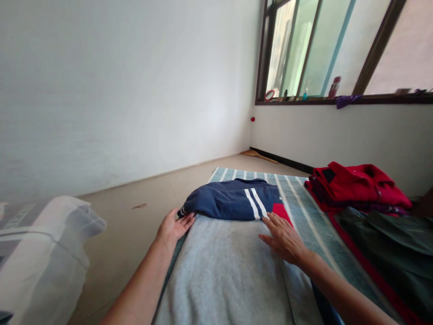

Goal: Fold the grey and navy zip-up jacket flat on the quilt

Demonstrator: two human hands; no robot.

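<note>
Resting hands (pixel 175 227) on cloth (pixel 219 275), striped mat (pixel 313 212), white wall (pixel 118 90)

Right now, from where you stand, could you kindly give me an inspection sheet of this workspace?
surface: striped blue-grey mat on a beige floor.
job's things: folded navy top with white stripes and a red panel, beside a grey garment.
clutter: stacked red clothes, dark green garment, white pillow.
grippers: left hand flat, fingers at the navy top's edge; right hand flat on the grey garment.
cables: nothing seen.
surroundings: white wall, window ledge with bottles, broom.
</note>
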